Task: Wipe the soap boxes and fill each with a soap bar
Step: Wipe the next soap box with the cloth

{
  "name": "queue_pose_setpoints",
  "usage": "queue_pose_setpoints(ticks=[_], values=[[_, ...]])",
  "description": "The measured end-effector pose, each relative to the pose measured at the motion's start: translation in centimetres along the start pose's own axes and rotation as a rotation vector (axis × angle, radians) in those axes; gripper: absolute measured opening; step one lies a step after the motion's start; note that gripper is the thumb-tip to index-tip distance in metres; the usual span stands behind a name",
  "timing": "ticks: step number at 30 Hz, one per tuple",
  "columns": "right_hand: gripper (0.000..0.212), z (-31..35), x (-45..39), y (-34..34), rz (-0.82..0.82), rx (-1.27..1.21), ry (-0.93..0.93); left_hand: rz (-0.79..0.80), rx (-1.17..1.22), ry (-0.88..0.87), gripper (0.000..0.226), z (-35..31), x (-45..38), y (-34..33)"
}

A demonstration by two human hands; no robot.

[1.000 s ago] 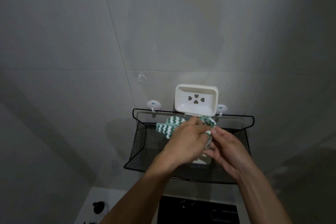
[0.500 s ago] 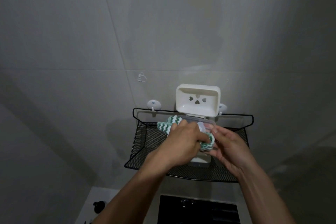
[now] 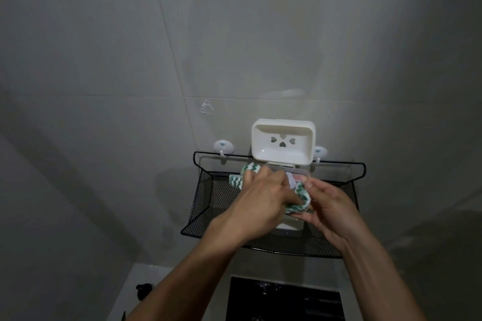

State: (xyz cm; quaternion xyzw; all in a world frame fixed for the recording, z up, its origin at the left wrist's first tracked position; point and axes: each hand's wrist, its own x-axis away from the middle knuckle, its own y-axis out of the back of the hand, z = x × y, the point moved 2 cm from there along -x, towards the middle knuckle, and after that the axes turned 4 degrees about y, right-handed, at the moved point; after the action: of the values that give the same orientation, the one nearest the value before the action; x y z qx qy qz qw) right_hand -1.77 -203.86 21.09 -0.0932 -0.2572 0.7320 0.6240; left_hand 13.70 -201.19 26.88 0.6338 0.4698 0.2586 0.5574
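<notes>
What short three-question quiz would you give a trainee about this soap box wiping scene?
1. True or false: the white soap box lid stands open against the wall.
2. Which hand presses the green-and-white cloth into the soap box: A left hand, B right hand?
3. Fill in: the soap box sits in a black mesh ____.

Key: 1 true; 2 A; 3 basket.
</notes>
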Motion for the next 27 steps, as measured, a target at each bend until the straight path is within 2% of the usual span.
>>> queue_pose_setpoints(ticks=[7,12,15,19,27], values=[[0.027,0.0,0.1,0.9,-0.038,-0.01,0.012,-0.02,-0.09,0.046,0.038,0.3,0.6,-0.5],[0.026,-0.2,-0.1,1.2,-0.059,0.022,0.002,-0.025,-0.274,0.116,0.042,1.3,1.1,-0.2],[0.025,-0.1,-0.2,1.0,-0.065,0.038,0.01,-0.041,-0.338,0.194,0.033,1.3,1.1,-0.3],[0.024,0.0,-0.3,0.8,-0.077,0.074,0.019,-0.051,-0.382,0.304,0.032,1.2,1.2,-0.7],[0.023,-0.7,0.1,-0.2,-0.053,0.118,0.031,-0.094,-0.395,0.411,0.031,2.0,0.4,-1.0]])
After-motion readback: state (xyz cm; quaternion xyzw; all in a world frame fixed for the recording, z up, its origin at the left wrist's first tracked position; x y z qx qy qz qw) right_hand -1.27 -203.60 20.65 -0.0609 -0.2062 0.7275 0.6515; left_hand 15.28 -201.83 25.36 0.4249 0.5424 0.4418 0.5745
